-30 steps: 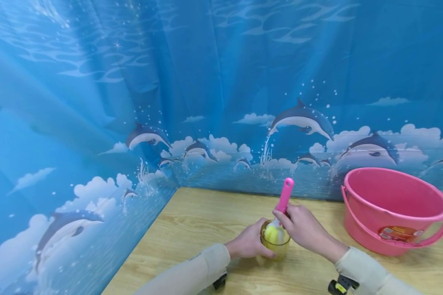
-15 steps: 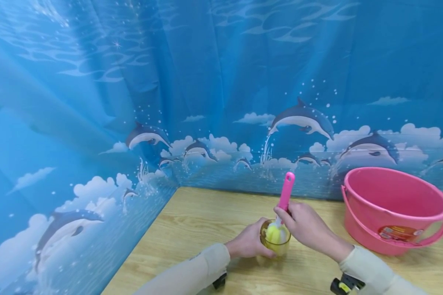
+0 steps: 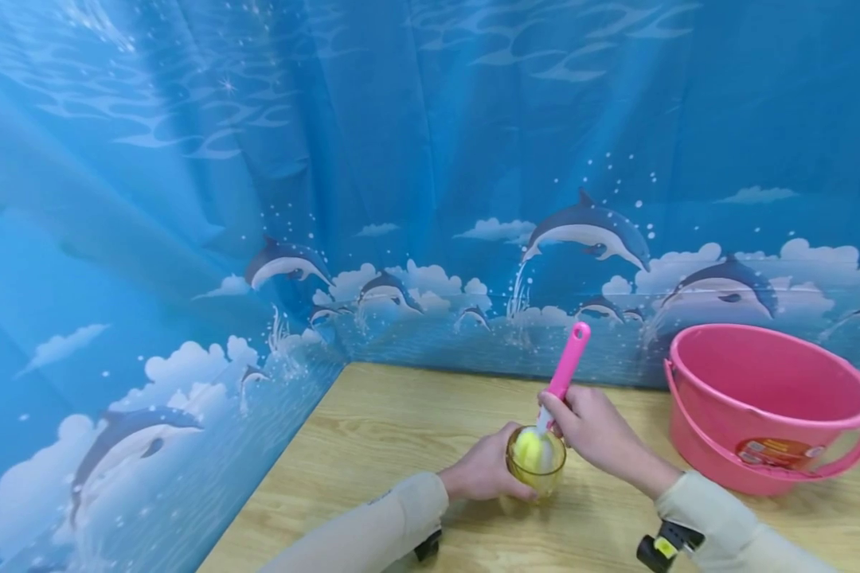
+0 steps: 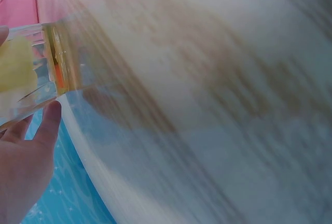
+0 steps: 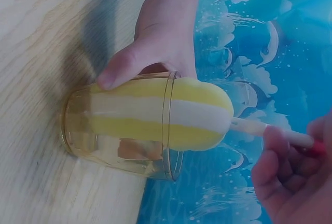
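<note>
A clear amber-tinted cup [image 3: 544, 481] stands on the wooden table. My left hand [image 3: 482, 469] grips it around its left side, thumb toward the front. My right hand [image 3: 602, 428] pinches a sponge cup brush by its pink handle [image 3: 570, 360], which leans up and to the right. In the right wrist view, the brush's yellow-and-white sponge head [image 5: 202, 114] is mostly inside the cup, its rounded upper end sticking out past the rim. The left wrist view catches the cup's base [image 4: 62, 60] at the table surface, with left fingers [image 4: 50, 123] alongside.
A large pink bucket [image 3: 709, 438] with a carrying handle stands at the right of the table [image 3: 394, 406]. Behind and to the left hangs a blue curtain [image 3: 430, 159] printed with dolphins, meeting the table's back and left edges.
The pink handle has risen a little and tilted further right, with the right hand moving along. The left hand and the cup have stayed nearly in place.
</note>
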{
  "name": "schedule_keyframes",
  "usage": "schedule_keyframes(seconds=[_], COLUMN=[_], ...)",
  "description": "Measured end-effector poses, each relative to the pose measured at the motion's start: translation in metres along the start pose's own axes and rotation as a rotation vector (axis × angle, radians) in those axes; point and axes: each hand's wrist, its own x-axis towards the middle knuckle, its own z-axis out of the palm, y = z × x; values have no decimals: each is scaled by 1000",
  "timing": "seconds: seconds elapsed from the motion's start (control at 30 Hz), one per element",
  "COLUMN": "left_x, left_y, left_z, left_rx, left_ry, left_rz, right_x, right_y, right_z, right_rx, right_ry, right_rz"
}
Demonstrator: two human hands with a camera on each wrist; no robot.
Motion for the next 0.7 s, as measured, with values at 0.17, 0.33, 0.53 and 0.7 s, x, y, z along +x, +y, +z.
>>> schedule_keyframes(seconds=[0.17,0.33,0.53,0.7], left_x=[1,1,1,1], left_y=[-1,-2,-3,-2], left_z=[1,2,3,2], left_rx=[-7,1,0,6], left_ry=[4,12,17,26], left_rz=[12,20,14,18], right_x=[1,2,2,0], right_y=[-1,-1,0,3], right_z=[1,2,4,3], right_rx=[23,58,67,-14], right_ry=[5,14,60,126], right_rz=[16,59,79,22])
